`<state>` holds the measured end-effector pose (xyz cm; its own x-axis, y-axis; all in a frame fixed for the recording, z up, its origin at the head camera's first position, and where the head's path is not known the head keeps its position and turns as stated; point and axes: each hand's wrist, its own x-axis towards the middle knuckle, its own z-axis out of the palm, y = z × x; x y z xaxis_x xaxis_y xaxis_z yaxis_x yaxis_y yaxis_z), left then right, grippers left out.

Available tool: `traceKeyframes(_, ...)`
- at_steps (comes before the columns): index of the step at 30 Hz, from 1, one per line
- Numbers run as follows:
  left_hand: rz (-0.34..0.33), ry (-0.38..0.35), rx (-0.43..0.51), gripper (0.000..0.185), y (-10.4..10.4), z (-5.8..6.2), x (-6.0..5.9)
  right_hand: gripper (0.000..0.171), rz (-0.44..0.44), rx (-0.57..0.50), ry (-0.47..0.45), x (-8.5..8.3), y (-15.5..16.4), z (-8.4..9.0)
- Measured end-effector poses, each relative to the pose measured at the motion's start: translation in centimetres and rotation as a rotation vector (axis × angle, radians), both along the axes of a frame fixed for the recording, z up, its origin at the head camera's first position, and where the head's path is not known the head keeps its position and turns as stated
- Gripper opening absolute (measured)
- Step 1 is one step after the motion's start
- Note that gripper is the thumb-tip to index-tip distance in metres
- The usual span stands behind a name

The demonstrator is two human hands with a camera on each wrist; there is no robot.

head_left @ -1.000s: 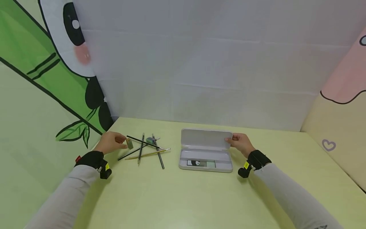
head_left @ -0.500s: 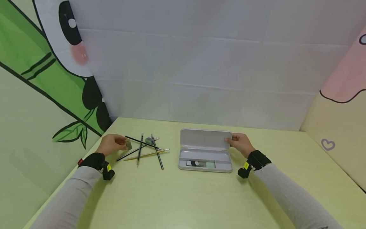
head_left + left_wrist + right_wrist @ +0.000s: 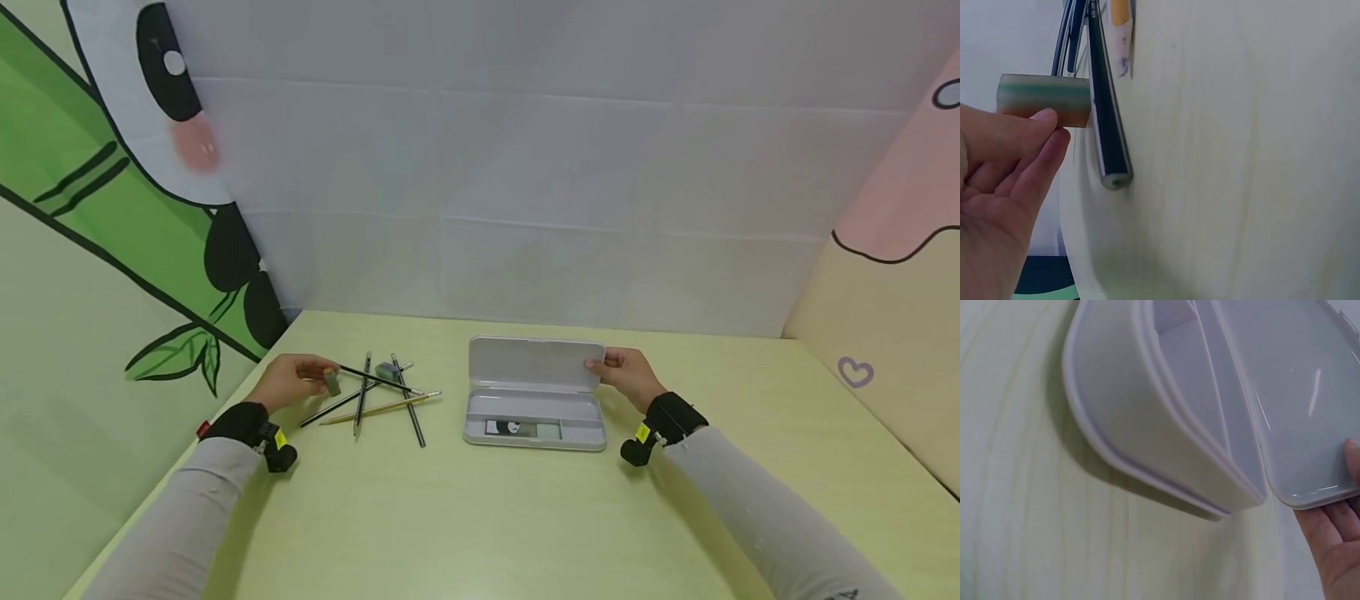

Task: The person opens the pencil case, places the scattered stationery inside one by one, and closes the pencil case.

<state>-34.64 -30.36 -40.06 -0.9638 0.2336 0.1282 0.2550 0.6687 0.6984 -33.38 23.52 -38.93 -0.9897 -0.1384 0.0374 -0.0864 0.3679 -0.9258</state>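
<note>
Two hands in my feed, both busy. Biggest thing first: the pale green tabletop [image 3: 480, 517], walled in by a white backdrop with a panda-and-bamboo panel on my left and a pink-and-cream panel on my right.

Next, the white pencil case [image 3: 534, 407], open, sitting mid-tabletop with its lid [image 3: 536, 363] standing up toward the far side. There's a small printed card [image 3: 523, 429] lying in the tray; I can't read it. In the right wrist view the case [image 3: 1166, 431] shows its rounded corner and inner divider.

My right hand [image 3: 628, 377] pinches the lid's right edge, thumb on the front face and fingers behind; in the wrist view only the fingertips [image 3: 1338, 550] show at the lid corner.

Left of the case, well apart from it, a loose pile of pencils [image 3: 375, 392]: several dark ones crossed over each other and one yellow pencil [image 3: 382, 407] lying under them. A small grey-blue eraser [image 3: 387, 369] sits in the pile's far side.

My left hand [image 3: 291, 382] pinches a green-striped eraser [image 3: 332, 382] between thumb and fingers, just beside the pile. Up close, that eraser [image 3: 1044, 100] touches a dark pencil [image 3: 1105, 119], and I see it clear of the tabletop.
</note>
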Motion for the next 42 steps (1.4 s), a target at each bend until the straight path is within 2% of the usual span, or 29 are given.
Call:
traceKeyframes(6, -0.019, 0.022, -0.017, 0.033, 0.5, 0.2, 0.1, 0.044, 0.01, -0.017, 0.001, -0.3, 0.3, 0.0)
traceKeyframes(12, 0.017, 0.038, -0.025, 0.034, 1.0, 0.7, 0.3, 0.044, 0.016, -0.021, 0.005, -0.7, 0.8, 0.2)
traceKeyframes(16, 0.044, 0.043, -0.04, 0.034, 1.7, 1.5, 0.4, 0.043, 0.026, -0.024, 0.011, -1.2, 1.1, 0.3)
traceKeyframes(19, 0.049, 0.053, -0.04, 0.034, 2.6, 2.6, 0.6, 0.043, 0.028, -0.032, 0.011, -1.4, 1.3, 0.5)
traceKeyframes(25, 0.021, 0.067, 0.002, 0.032, 5.6, 4.8, 0.7, 0.043, 0.04, -0.038, 0.009, -1.6, 1.7, 0.6)
traceKeyframes(36, -0.067, 0.066, 0.128, 0.033, 12.1, 8.2, 1.5, 0.042, 0.055, 0.03, 0.014, -2.9, 1.5, 0.6)
traceKeyframes(42, -0.115, 0.065, 0.123, 0.031, 15.7, 9.6, 1.6, 0.042, 0.055, 0.027, 0.008, -3.4, 1.6, 0.6)
